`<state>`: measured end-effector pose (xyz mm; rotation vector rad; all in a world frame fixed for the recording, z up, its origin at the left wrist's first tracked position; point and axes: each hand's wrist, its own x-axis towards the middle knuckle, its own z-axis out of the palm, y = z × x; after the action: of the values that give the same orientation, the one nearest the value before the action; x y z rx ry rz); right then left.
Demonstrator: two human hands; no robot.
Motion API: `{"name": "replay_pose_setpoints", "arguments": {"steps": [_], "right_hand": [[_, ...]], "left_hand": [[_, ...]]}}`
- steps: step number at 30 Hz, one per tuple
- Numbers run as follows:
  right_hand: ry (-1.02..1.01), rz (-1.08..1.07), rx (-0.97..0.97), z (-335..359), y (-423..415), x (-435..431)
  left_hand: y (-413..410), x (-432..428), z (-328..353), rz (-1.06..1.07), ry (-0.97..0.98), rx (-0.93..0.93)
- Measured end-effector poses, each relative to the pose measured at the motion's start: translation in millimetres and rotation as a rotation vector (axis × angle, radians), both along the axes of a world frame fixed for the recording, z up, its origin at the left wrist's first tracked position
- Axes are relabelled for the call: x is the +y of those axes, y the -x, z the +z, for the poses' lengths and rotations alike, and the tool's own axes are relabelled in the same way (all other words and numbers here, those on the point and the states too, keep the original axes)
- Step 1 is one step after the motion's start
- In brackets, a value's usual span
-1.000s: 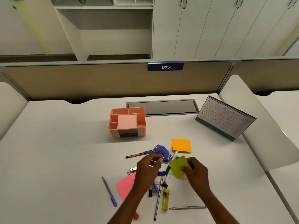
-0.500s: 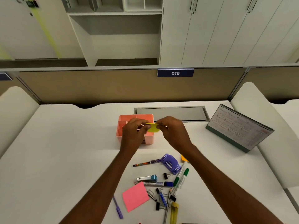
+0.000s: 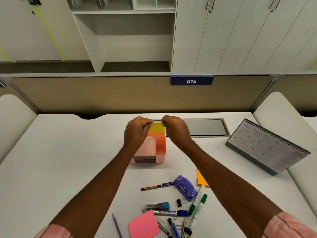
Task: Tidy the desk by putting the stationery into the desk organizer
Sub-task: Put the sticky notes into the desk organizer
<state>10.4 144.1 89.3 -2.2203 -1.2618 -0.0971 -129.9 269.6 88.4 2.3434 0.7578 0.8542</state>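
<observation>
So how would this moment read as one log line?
step: stowing | held: yellow sticky-note pad, left hand and right hand | above: pink plastic desk organizer rear compartment | released: no

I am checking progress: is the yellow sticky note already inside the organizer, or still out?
Still out: both hands pinch the yellow sticky note by its top corners above the pink desk organizer.

Even soft indoor light, faint shadows, wide-angle bending at edges, slightly soft focus
</observation>
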Motion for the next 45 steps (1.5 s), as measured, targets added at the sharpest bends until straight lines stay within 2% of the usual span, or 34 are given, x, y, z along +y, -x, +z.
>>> {"name": "replay_pose_setpoints", "arguments": {"steps": [8, 16, 32, 45], "right_hand": [[0.11, -0.002, 0.033, -43.3, -6.8, 14.6], [0.145, -0.009, 0.019, -56.0, -9.8, 28.6], [0.064, -0.125, 0.054, -55.9, -13.8, 19.4], [-0.056, -0.152, 0.155, -61.4, -0.1, -43.8]], "left_hand": [[-16.5, 17.5, -37.4, 0.044, -0.039, 0.298], [-26.2, 27.9, -50.7, 0.109, -0.055, 0.411], [-23.5, 17.6, -46.2, 0.159, 0.015, 0.332], [-18.2, -62.0, -41.6, 0.124, 0.023, 0.135]]}}
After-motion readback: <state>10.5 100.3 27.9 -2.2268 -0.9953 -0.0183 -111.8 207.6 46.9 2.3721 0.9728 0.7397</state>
